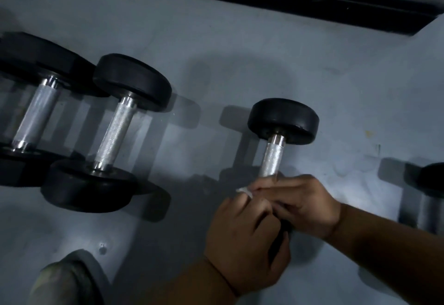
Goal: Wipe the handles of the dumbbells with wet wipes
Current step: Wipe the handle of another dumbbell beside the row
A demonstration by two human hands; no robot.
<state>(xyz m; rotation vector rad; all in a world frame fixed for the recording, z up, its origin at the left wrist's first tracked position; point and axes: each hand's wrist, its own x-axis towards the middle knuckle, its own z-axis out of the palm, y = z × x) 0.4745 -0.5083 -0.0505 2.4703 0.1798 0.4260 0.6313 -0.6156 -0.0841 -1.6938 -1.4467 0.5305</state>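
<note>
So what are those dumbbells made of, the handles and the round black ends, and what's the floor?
The handles look like bright metal, probably chromed steel: silvery, with fine cross-hatched grip texture. The black ends look like matte rubber coating, dull and barely reflective, though painted iron is possible. The floor seems smooth grey rubber or vinyl matting; hard to tell which.

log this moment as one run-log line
step: wiping handle | left hand: on wet wipe | right hand: on dumbbell handle's near end | other dumbbells: untouched
</note>
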